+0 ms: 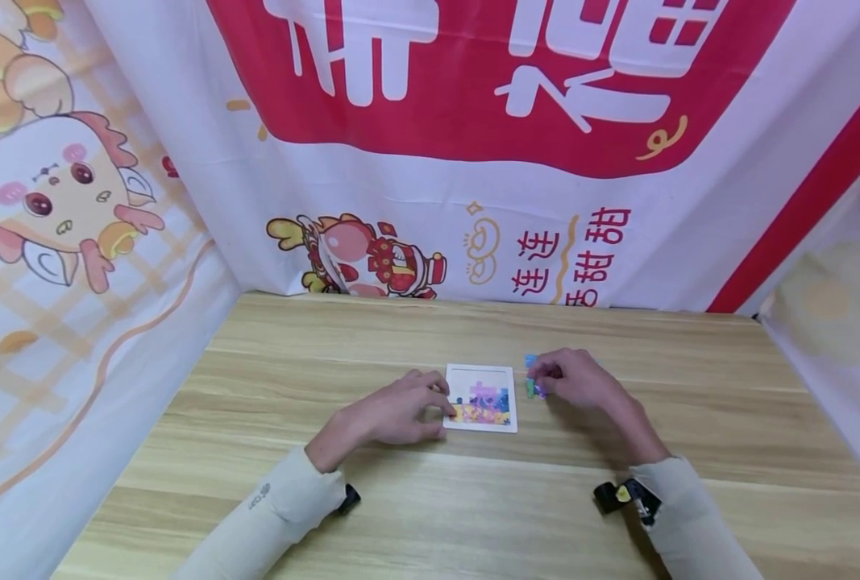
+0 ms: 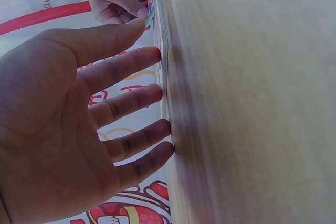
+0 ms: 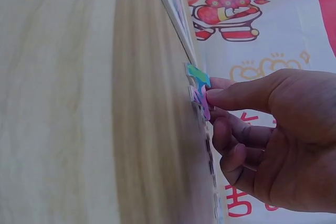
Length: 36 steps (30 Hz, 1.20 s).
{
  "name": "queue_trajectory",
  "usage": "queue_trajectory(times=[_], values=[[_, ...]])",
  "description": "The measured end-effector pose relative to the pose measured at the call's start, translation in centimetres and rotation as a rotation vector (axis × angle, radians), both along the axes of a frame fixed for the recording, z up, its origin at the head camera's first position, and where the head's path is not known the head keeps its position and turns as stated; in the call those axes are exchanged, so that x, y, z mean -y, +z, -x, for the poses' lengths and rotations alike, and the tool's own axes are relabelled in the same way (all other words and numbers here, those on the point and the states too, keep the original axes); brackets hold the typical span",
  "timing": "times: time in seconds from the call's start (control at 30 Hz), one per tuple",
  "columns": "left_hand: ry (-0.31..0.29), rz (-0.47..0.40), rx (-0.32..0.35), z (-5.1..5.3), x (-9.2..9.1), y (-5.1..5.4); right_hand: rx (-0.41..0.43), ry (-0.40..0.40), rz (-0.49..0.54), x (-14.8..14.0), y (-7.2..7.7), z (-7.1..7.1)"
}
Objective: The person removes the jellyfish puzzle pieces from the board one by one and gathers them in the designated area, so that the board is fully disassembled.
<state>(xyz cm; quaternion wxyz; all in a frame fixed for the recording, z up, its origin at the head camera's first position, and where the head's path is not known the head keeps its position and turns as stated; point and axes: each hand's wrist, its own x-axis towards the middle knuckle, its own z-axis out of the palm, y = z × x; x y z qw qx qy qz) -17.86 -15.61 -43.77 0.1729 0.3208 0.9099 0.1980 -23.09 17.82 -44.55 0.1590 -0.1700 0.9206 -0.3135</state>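
Pale sleeves point(image 1: 270, 515) enter from the lower edge of the head view, each with a black wrist device point(image 1: 611, 498) at the cuff, above a wood-grain desk point(image 1: 473, 515). Centre: a shallow white tray point(image 1: 513, 403) with a raised rim lies flat, partly filled with jigsaw pieces. Its lower part holds a yellow-and-pink band point(image 1: 482, 414); directly above, purple pieces point(image 1: 484, 396) and dark blue ones point(image 1: 504, 399) extend to the right-hand side, while the pale tray floor is exposed in the upper part. The left hand point(image 1: 404, 409) is at the tray's left side, its grip spread and relaxed, fingers extended with the tips at the rim; it grasps nothing. To the right, just outside the tray, loose pieces point(image 1: 530, 388) in green and blue lie on the desk beneath the right hand point(image 1: 578, 379). That hand's grip is nearly closed, thumb and forefinger pinching a purple piece point(image 3: 201, 99) beside a green-and-blue portion; whether these form one piece cannot be told. Background: a white cloth point(image 1: 430, 181) printed with red panels and cartoon figures.
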Motion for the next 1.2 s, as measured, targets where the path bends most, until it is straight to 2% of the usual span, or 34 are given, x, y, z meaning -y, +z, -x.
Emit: queue_trajectory(times=[0.43,0.67,0.97,1.2], values=[[0.001,0.000,0.010,0.1,0.0,0.1,-0.063,-0.072,-0.067,0.0,-0.4,0.3],[0.008,0.001,0.019,0.0,-0.1,0.3,-0.138,-0.005,-0.021,0.0,-0.5,0.5],[0.007,-0.003,-0.005,-0.1,0.0,0.3,-0.161,0.005,-0.008,0.2,-0.2,0.5],[0.005,-0.002,0.001,0.0,-0.1,0.2,-0.141,0.041,0.039,2.1,0.5,0.0]])
